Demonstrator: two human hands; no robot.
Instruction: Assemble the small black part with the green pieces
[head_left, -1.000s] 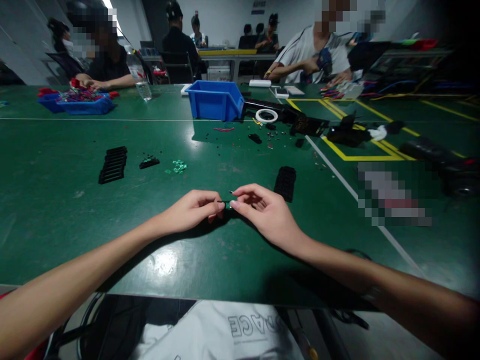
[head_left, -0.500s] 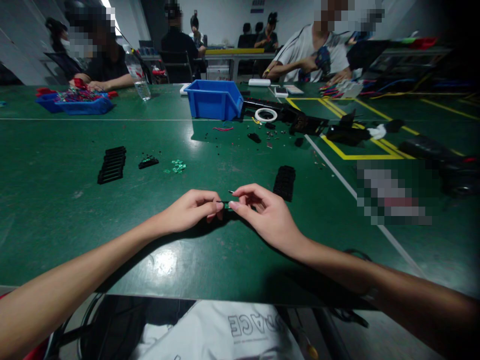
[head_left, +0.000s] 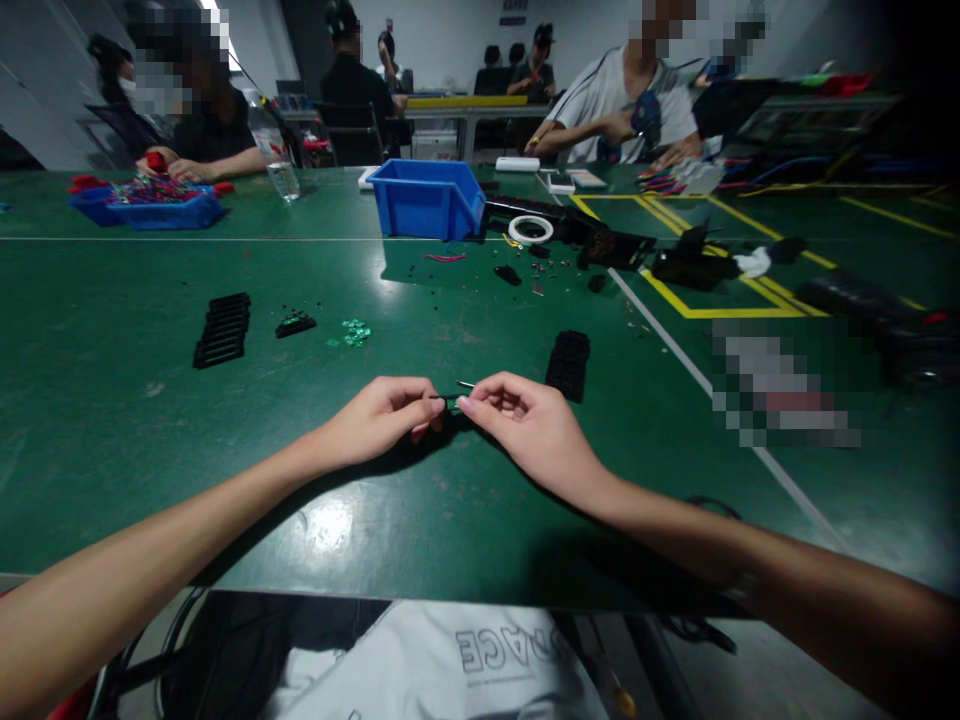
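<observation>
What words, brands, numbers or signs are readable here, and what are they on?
"ACE": on the white shirt, running right to left; letters before it unclear.
Small line beneath it: too small to read.
Bottle label: too blurred.
Wall sign: too blurred.

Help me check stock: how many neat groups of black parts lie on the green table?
2. One row lies at the left, beyond the left hand; one block lies just beyond the right hand. Some may be hidden behind the blue bin.
</observation>
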